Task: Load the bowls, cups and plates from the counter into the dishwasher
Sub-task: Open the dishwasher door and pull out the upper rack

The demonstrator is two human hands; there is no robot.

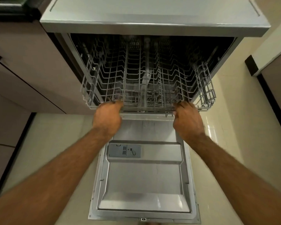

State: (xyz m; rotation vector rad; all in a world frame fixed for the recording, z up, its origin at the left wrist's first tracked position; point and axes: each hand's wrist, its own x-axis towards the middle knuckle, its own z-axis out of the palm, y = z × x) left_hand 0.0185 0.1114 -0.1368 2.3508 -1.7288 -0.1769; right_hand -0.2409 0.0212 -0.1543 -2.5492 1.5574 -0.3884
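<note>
Your left hand (108, 115), at 9 o'clock from the picture's centre, and your right hand (186, 116), at 3 o'clock, each curl their fingers round the front rail of the wire rack (204, 82). The rack stands partly out of the dishwasher (152, 18), above the lowered door (144, 176). Pull level and evenly so the runners don't bind. The rack is thin grey coated wire with upright tines, and the door lining is dull pressed steel. No bowls, cups or plates are in view.

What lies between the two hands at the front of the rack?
Head view: only the front rail of the rack runs between the left hand and the right hand; no dish sits there.
</note>
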